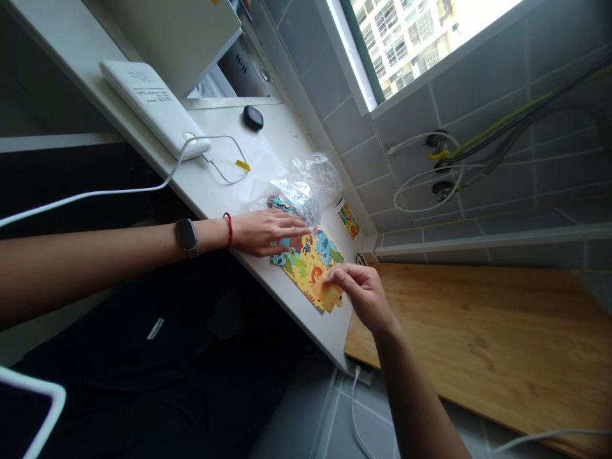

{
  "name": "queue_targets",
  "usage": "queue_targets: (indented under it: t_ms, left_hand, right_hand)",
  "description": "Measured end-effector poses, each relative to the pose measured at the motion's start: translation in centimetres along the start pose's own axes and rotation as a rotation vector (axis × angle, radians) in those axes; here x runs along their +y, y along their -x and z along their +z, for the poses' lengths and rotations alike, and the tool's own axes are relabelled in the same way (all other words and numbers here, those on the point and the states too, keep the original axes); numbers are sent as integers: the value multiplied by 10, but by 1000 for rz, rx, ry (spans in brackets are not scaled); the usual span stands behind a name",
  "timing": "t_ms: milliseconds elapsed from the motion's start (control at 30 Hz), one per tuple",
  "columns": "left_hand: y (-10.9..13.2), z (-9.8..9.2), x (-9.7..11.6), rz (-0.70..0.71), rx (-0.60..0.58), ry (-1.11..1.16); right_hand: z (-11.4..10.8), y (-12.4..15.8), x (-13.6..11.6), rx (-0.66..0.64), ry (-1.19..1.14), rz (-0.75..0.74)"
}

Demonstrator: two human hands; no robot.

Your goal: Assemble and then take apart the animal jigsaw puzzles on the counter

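The person's left hand [268,233] lies open and flat, palm down, holding nothing, its fingertips on the upper edge of a jigsaw puzzle [310,261] printed with cartoon animals on a yellow ground. The puzzle lies on a white desk [268,146], near its front edge. The right hand [361,296] is curled, fingers and thumb closed on a yellow puzzle piece [327,293], which seems to be held against the puzzle's lower end, though the fingers partly hide it. Loose coloured pieces [280,203] sit just beside the left fingers, against a crumpled clear plastic bag [310,185]. A small picture card [348,218] lies just past the puzzle. A wristwatch [186,237] and a red string bracelet [228,228] circle the left wrist. A wooden board [478,344] adjoins the desk.
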State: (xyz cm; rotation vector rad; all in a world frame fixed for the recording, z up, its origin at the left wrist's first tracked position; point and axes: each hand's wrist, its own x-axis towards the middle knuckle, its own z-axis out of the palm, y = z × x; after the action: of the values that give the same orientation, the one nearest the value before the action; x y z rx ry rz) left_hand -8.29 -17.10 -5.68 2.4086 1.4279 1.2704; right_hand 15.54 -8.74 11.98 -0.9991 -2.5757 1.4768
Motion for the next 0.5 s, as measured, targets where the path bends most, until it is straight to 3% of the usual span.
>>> queue_targets:
  t_ms: [133, 233, 333, 500]
  left_hand:
    - [3, 6, 0, 71, 30, 8]
    - [5, 13, -2, 90, 78, -26]
    - [7, 18, -2, 119, 79, -17]
    - [9, 22, -1, 107, -31, -37]
  right_hand:
    - [45, -24, -22, -161, -329, 67]
    - [66, -47, -26, -132, -499, 141]
    - [74, -71, -26, -66, -594, 250]
    - [74, -100, -14, 42, -600, 405]
